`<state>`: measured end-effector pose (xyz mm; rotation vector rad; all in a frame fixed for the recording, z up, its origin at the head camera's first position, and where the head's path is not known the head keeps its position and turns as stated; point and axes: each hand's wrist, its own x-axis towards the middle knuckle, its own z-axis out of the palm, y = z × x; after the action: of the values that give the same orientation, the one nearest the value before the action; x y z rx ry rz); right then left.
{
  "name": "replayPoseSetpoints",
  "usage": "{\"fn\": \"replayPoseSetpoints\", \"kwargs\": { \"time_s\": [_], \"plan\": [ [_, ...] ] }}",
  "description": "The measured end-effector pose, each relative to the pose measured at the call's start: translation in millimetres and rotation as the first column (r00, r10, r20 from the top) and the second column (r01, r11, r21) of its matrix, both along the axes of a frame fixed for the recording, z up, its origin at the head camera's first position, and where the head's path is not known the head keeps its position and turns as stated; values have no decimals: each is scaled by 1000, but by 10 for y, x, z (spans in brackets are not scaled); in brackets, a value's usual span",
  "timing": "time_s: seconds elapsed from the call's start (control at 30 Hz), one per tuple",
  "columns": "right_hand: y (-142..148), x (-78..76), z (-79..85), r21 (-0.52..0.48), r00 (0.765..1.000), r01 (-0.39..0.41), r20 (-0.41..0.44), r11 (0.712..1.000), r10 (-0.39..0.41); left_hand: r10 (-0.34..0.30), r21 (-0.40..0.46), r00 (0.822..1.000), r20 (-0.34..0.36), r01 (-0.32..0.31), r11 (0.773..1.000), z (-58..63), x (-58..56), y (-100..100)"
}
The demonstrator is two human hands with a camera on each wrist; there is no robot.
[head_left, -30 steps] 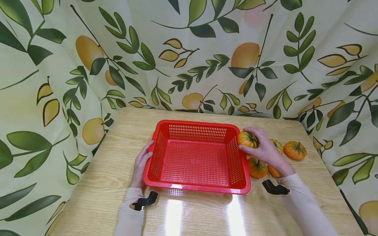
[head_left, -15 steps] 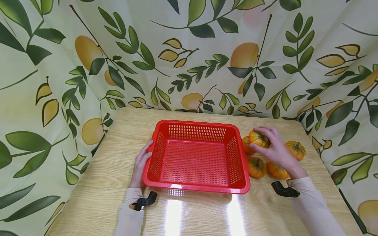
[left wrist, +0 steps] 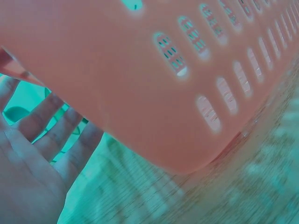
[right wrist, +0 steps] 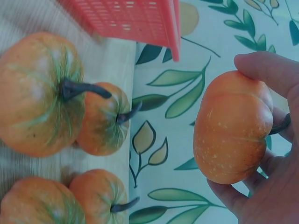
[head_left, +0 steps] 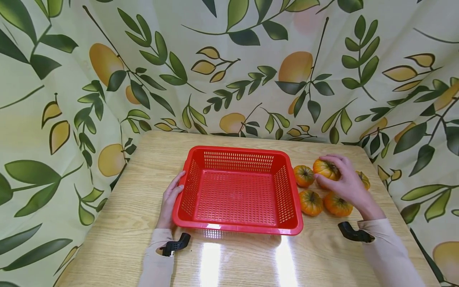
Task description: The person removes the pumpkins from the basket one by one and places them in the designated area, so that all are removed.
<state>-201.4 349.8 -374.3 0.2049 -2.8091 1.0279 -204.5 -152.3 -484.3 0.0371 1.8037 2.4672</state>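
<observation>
A small orange-and-green pumpkin [head_left: 325,169] is gripped between the thumb and fingers of my right hand [head_left: 346,181]. In the right wrist view, the held pumpkin [right wrist: 233,128] appears apart from those on the table, its stem turned toward the palm. Left of it stands a red perforated plastic basket [head_left: 236,230] with nothing inside. My left hand [head_left: 168,203] touches the basket's left rim; in the left wrist view its fingers [left wrist: 67,128] are spread and fairly straight, tips hidden behind the basket wall [left wrist: 117,84].
Several pumpkins lie on the wooden table [head_left: 229,263] right of the basket, including a rear-left pumpkin [head_left: 304,175], a front pumpkin [head_left: 311,203], another beside it [head_left: 337,205] and a partly covered one [head_left: 363,180]. A leaf-patterned curtain [head_left: 229,79] hangs behind the table.
My right hand has moved right with the pumpkin, away from the basket's right rim, uncovering the rear-left pumpkin and partly covering the far-right one. My left hand and the basket stay in place.
</observation>
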Motion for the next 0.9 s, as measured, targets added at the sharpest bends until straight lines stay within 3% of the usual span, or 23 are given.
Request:
{"fn": "replayPoseSetpoints", "kwargs": {
  "time_s": [0.17, 0.9],
  "plan": [
    [98, 41, 0, -2, 999, 31, 19, 1000, -31, -5, -6, 1000, -1, 5, 1000, -3, -1, 1],
    [446, 148, -44, 44, 993, 113, -45, 993, -111, 6, -5, 1000, 6, -6, 1000, -6, 0, 3]
  ]
}}
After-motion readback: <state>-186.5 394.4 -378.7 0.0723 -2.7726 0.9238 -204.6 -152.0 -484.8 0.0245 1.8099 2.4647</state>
